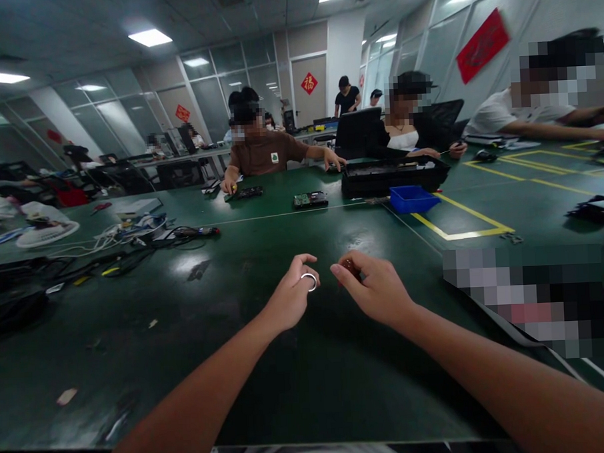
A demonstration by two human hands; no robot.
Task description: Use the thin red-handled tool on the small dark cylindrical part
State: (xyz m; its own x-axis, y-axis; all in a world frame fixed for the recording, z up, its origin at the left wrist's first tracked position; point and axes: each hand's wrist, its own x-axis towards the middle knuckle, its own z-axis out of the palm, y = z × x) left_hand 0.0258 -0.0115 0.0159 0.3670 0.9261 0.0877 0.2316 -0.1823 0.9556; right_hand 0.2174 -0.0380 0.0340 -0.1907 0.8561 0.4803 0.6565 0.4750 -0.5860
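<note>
My left hand (292,294) hovers over the dark green table (268,361) with its fingers curled, pinching a small silver ring (309,281) between thumb and fingertips. My right hand (377,290) is close beside it, fingers closed around a small dark reddish object (350,266) that I cannot make out. The two hands are a few centimetres apart, above the middle of the table.
A tangle of cables and tools (117,251) lies at the left. A blue bin (411,198) and a black tray (392,176) stand beyond the hands. Circuit boards (311,199) lie farther back. Other people sit across the table. Yellow tape lines (462,233) mark the right side.
</note>
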